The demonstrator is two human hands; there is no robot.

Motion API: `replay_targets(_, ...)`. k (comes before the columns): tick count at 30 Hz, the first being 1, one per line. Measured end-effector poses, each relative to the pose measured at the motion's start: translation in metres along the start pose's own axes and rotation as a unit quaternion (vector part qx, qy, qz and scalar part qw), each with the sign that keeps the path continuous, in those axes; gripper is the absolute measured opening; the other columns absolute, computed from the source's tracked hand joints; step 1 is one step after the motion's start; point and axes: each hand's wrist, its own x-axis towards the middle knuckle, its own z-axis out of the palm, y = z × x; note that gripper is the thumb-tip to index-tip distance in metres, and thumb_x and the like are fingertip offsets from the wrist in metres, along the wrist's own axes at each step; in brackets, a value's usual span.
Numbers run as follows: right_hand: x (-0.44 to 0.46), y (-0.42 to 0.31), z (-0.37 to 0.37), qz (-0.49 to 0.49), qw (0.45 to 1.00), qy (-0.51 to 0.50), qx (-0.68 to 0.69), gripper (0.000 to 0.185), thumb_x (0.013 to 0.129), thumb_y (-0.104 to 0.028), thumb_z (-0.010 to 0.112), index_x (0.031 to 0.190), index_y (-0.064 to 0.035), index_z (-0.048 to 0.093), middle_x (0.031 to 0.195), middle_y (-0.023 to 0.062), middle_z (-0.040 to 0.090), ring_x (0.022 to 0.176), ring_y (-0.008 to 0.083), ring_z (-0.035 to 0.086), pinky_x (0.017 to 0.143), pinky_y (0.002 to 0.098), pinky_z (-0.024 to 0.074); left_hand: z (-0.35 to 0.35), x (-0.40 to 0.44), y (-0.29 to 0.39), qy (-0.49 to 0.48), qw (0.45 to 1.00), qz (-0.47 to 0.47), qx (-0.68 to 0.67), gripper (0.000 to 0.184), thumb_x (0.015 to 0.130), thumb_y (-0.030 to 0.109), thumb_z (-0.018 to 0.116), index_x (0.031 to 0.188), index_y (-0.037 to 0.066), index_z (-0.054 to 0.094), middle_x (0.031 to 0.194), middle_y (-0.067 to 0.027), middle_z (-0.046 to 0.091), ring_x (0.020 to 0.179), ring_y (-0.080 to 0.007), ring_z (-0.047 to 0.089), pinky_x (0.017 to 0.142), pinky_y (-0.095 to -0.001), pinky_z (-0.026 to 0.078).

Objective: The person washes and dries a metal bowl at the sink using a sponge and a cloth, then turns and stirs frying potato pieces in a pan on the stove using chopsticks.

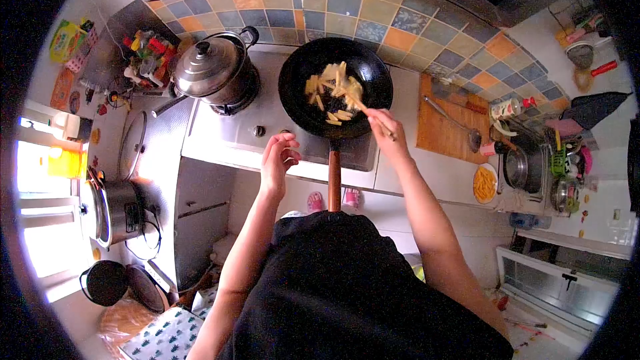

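A black wok (303, 103) with a brown wooden handle (334, 177) sits on the stove, the handle pointing towards my body. Pale potato strips (319, 87) lie in bubbling oil inside it. My right hand (387, 135) is closed around wooden chopsticks (359, 103), whose tips reach in among the strips. To the left of the wok handle, my left hand (280, 157) hangs over the stove's front edge, fingers loosely bent and apart, holding nothing.
A lidded steel pot (210, 70) stands on the left burner. On the right are a wooden board (443, 120) with a long-handled ladle (453, 121), a plate of yellow fries (485, 183) and the sink (530, 143). A rice cooker (120, 210) stands at left.
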Motion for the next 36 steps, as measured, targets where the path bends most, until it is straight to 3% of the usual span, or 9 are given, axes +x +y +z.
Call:
replay_targets(5,0.008,0.003,-0.028,0.030,0.997,0.066,-0.004,0.015,0.086,-0.010,0.053,0.099,-0.0047,0.060,0.087,0.0116,0.063,0.080,0.0221,0.062,0.069,0.0300,0.0470,0.001,0.004,0.000,-0.008,1.000,0.000,0.012,0.027,0.094,0.033,0.040,0.102,0.010,0.052,0.088,-0.0019,0.054,0.068,-0.0116,0.051,0.064,-0.0253,0.043)
replay_targets(9,0.008,0.027,-0.035,0.003,0.995,0.085,-0.061,0.018,0.088,-0.011,0.053,0.102,-0.0004,0.059,0.087,0.0100,0.061,0.080,0.0183,0.061,0.072,0.0273,0.0462,0.007,0.005,0.003,-0.009,1.000,0.005,0.001,0.025,0.094,0.031,0.039,0.101,0.010,0.052,0.088,-0.0020,0.054,0.069,-0.0118,0.051,0.065,-0.0254,0.043)
replay_targets(13,-0.005,0.016,-0.021,0.078,0.994,0.077,-0.027,0.016,0.086,-0.010,0.054,0.100,-0.0044,0.061,0.084,0.0088,0.063,0.077,0.0167,0.061,0.066,0.0280,0.0475,0.009,0.011,0.004,-0.006,1.000,0.011,-0.010,0.023,0.093,0.029,0.039,0.101,0.011,0.051,0.089,-0.0023,0.054,0.070,-0.0124,0.051,0.066,-0.0257,0.043)
replay_targets(14,-0.008,0.025,-0.011,0.036,0.996,0.082,-0.008,0.016,0.086,-0.009,0.054,0.100,-0.0044,0.061,0.082,0.0085,0.063,0.075,0.0175,0.062,0.064,0.0271,0.0474,0.010,0.012,0.003,-0.006,1.000,0.011,-0.011,0.023,0.093,0.029,0.040,0.101,0.011,0.051,0.089,-0.0024,0.054,0.070,-0.0126,0.052,0.066,-0.0256,0.043)
replay_targets(18,-0.013,0.005,0.006,0.020,0.999,0.029,0.021,0.017,0.087,-0.011,0.053,0.099,-0.0027,0.061,0.084,0.0103,0.065,0.076,0.0197,0.063,0.065,0.0277,0.0483,0.012,0.011,0.005,-0.002,1.000,0.004,-0.011,0.022,0.093,0.029,0.040,0.102,0.011,0.050,0.091,-0.0028,0.055,0.071,-0.0129,0.052,0.066,-0.0257,0.043)
replay_targets(22,-0.002,-0.003,0.012,0.026,0.993,0.052,0.102,0.017,0.088,-0.011,0.052,0.100,-0.0011,0.060,0.083,0.0101,0.064,0.074,0.0185,0.063,0.065,0.0270,0.0485,0.014,0.009,0.008,0.002,0.999,0.001,-0.032,0.021,0.093,0.026,0.040,0.102,0.010,0.050,0.090,-0.0020,0.055,0.071,-0.0117,0.053,0.066,-0.0243,0.042)
replay_targets(30,0.066,0.014,0.011,-0.091,0.993,0.070,0.018,0.014,0.085,-0.007,0.056,0.097,-0.0042,0.062,0.085,0.0104,0.062,0.077,0.0217,0.061,0.067,0.0288,0.0472,0.015,0.003,0.008,-0.002,1.000,0.005,-0.021,0.021,0.092,0.025,0.041,0.103,0.010,0.050,0.089,-0.0017,0.055,0.071,-0.0117,0.054,0.067,-0.0243,0.043)
replay_targets(31,0.070,0.017,0.013,-0.059,0.997,0.032,0.032,0.014,0.085,-0.007,0.057,0.098,-0.0026,0.062,0.089,0.0100,0.061,0.081,0.0205,0.060,0.071,0.0271,0.0459,0.013,0.004,0.006,-0.005,1.000,0.003,-0.018,0.022,0.092,0.027,0.042,0.103,0.011,0.051,0.089,-0.0019,0.055,0.072,-0.0122,0.053,0.067,-0.0250,0.043)
replay_targets(36,0.076,0.031,0.022,-0.123,0.992,-0.031,-0.008,0.017,0.085,-0.008,0.056,0.100,-0.0028,0.062,0.091,0.0096,0.061,0.083,0.0228,0.059,0.073,0.0277,0.0453,0.019,0.004,0.009,0.015,1.000,-0.013,-0.012,0.021,0.092,0.024,0.041,0.103,0.010,0.051,0.089,-0.0017,0.054,0.072,-0.0121,0.054,0.069,-0.0244,0.043)
